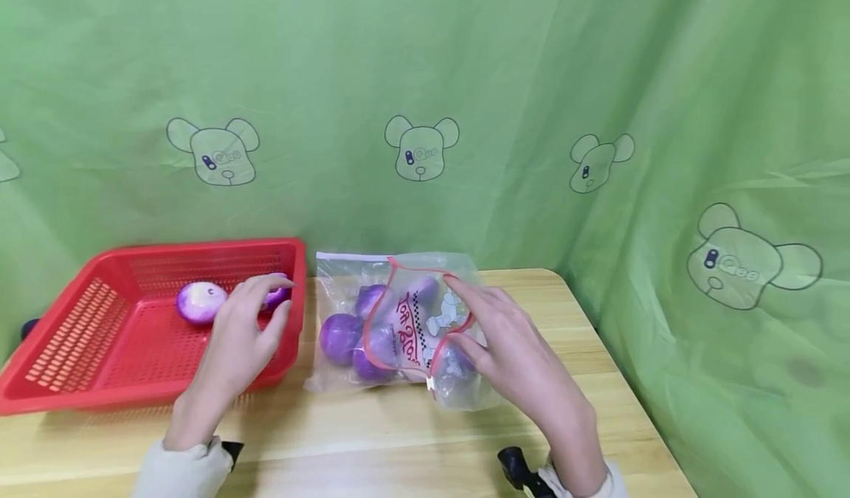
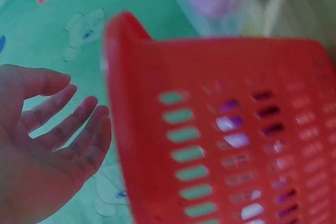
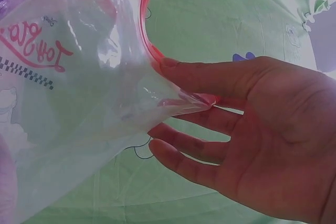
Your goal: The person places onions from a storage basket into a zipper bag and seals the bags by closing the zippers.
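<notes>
My left hand point(image 1: 242, 328) hovers over the right part of a red plastic basket point(image 1: 153, 380), fingers loosely bent and holding nothing. Beyond it in the basket lie two round purple-and-white things, like onions; one point(image 1: 201, 302) is in plain sight, the other point(image 1: 275, 291) partly covered by the fingers. My right hand point(image 1: 518, 343) pinches the red zip edge of a clear zip bag point(image 1: 458, 391) between thumb and fingers. Several purple round things point(image 1: 341, 338) show through the bag. In the right wrist view, the bag's mouth corner point(image 3: 197, 100) lies between thumb and fingers.
Basket and bag stand side by side on a light wooden table point(image 1: 319, 446). A green curtain point(image 1: 518, 99) printed with bear heads hangs behind and to the right. A white slider point(image 1: 430, 384) sits on the bag's red zip. Black wrist mounts point(image 1: 521, 472) are at the sleeves.
</notes>
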Available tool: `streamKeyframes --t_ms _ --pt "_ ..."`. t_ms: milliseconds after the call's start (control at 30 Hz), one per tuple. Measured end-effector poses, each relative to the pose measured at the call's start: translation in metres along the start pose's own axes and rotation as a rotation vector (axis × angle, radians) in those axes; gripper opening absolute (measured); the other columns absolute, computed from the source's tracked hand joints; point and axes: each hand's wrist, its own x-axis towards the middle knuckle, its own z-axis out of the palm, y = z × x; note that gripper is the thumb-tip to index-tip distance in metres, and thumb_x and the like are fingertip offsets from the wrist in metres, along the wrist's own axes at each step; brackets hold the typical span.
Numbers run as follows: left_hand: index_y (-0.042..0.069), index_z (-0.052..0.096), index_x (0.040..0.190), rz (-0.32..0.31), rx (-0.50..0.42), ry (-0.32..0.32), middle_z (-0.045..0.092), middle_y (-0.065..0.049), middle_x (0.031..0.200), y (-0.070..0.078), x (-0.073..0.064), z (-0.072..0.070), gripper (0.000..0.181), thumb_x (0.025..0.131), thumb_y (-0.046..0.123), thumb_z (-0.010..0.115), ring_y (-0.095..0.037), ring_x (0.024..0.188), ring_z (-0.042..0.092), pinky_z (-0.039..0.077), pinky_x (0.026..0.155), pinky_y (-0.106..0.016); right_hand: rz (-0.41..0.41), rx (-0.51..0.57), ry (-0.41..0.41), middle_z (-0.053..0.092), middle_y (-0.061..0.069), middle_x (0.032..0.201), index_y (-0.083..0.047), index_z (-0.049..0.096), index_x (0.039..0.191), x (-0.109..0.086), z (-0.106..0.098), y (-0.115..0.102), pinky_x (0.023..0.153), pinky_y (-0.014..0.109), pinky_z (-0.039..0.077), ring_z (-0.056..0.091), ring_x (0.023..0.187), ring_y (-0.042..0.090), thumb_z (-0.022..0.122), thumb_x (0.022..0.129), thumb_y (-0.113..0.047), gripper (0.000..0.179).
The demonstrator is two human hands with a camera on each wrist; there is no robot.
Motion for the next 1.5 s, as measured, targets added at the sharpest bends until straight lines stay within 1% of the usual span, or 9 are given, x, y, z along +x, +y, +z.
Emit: streamKeyframes --t_ms 300,500,567,700,833,1000,1133,1333,1500 --pt "-0.005 0.059 0.12 -0.135 0.103 -0.098 0.058 -0.023 0.117 -0.039 0.0 -0.014 0.034 0.087 -0.001 0.068 -0.041 0.111 0.053 0.041 0.095 -0.057 -0.006 0.012 -0.029 0.047 0.006 0.151 -0.015 0.042 0.151 0.001 0.002 -0.001 0.11 0.048 0.04 0.045 0.137 0.027 0.079 0.086 -0.014 0.075" --pt "-0.003 0.054 0.127 -0.214 0.147 -0.202 0.048 -0.028 0.125 -0.059 0.007 -0.026 0.045 0.085 0.001 0.07 -0.047 0.108 0.045 0.037 0.093 -0.063 -0.013 -0.005 -0.038 0.047 0.006 0.15 -0.013 0.043 0.151 0.0 0.002 0.003 0.111 0.049 0.039 0.044 0.138 0.028 0.08 0.085 -0.015 0.075" --pt "-0.003 0.053 0.128 -0.238 0.143 -0.237 0.045 -0.03 0.13 -0.066 0.008 -0.028 0.047 0.085 0.002 0.07 -0.051 0.114 0.043 0.037 0.093 -0.065 -0.02 -0.01 -0.046 0.048 0.006 0.15 -0.013 0.043 0.151 -0.001 0.002 0.004 0.11 0.05 0.039 0.045 0.137 0.028 0.08 0.085 -0.015 0.075" --pt "-0.006 0.052 0.129 -0.266 0.175 -0.304 0.04 -0.035 0.134 -0.078 0.009 -0.033 0.049 0.084 0.004 0.071 -0.057 0.115 0.04 0.038 0.092 -0.067 -0.032 -0.007 -0.061 0.051 0.005 0.148 -0.014 0.044 0.151 -0.002 0.004 0.006 0.107 0.051 0.043 0.05 0.133 0.029 0.08 0.085 -0.016 0.075" --pt "-0.009 0.047 0.132 -0.294 0.249 -0.403 0.034 -0.04 0.137 -0.09 0.009 -0.036 0.056 0.083 0.006 0.071 -0.063 0.117 0.035 0.036 0.093 -0.072 -0.026 -0.003 -0.064 0.054 0.004 0.145 -0.015 0.044 0.151 -0.003 0.005 0.007 0.102 0.049 0.048 0.054 0.128 0.027 0.08 0.085 -0.017 0.076" --pt "-0.01 0.037 0.142 -0.387 0.306 -0.549 0.021 -0.043 0.145 -0.102 0.006 -0.039 0.07 0.084 0.01 0.071 -0.067 0.126 0.024 0.031 0.095 -0.079 -0.027 -0.007 -0.067 0.055 0.004 0.142 -0.015 0.043 0.151 -0.004 0.008 0.007 0.1 0.047 0.05 0.056 0.123 0.026 0.081 0.084 -0.017 0.077" --pt "-0.012 0.032 0.144 -0.421 0.314 -0.622 0.024 -0.043 0.143 -0.108 0.002 -0.04 0.075 0.084 0.012 0.071 -0.069 0.126 0.024 0.029 0.097 -0.078 -0.03 -0.008 -0.068 0.055 0.004 0.143 -0.015 0.043 0.151 -0.004 0.009 0.007 0.1 0.046 0.05 0.056 0.123 0.025 0.081 0.084 -0.018 0.076" --pt "-0.016 0.036 0.135 -0.392 0.348 -0.612 0.035 -0.044 0.131 -0.113 -0.001 -0.044 0.069 0.082 0.01 0.072 -0.068 0.116 0.036 0.032 0.098 -0.072 -0.028 -0.014 -0.075 0.056 0.006 0.142 -0.015 0.043 0.151 -0.003 0.009 0.006 0.1 0.047 0.05 0.056 0.124 0.026 0.08 0.084 -0.018 0.077" --pt "-0.014 0.042 0.134 -0.436 0.39 -0.593 0.034 -0.041 0.122 -0.114 0.0 -0.051 0.062 0.085 0.014 0.067 -0.065 0.103 0.038 0.039 0.084 -0.07 -0.026 -0.019 -0.081 0.057 0.007 0.14 -0.014 0.043 0.151 0.0 0.008 0.005 0.1 0.047 0.05 0.057 0.123 0.027 0.081 0.084 -0.019 0.077"
